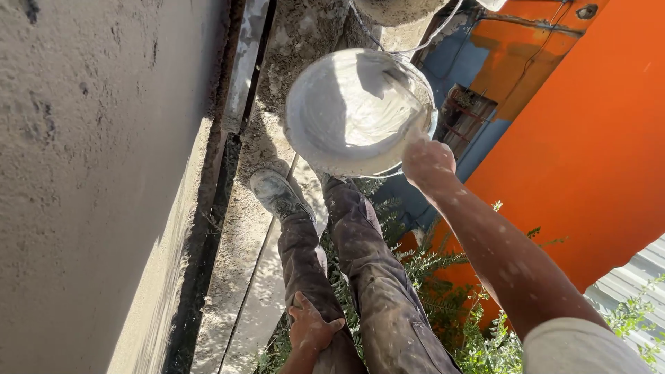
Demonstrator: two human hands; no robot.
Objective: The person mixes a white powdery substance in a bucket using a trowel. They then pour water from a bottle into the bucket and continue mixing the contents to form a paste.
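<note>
Fingers of the right hand (pixel 427 163) close on the rim of a white bucket (pixel 353 111), which hangs out front above the feet; the left hand (pixel 312 327) rests open, palm down, on the left thigh; a grey plastered wall (pixel 90 173) rises at left; a dusty shoe (pixel 277 194) stands on a narrow ledge (pixel 239 256); green shrubs (pixel 443 291) and an orange wall (pixel 589 159) lie below at right.

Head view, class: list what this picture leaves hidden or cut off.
- Right hand: its fingertips at the white bucket rim are washed out by glare.
- Second bucket: cut off by the top edge.
- Right foot: hidden behind the white bucket.
- Left hand on the thigh: its forearm leaves the bottom edge.
</note>
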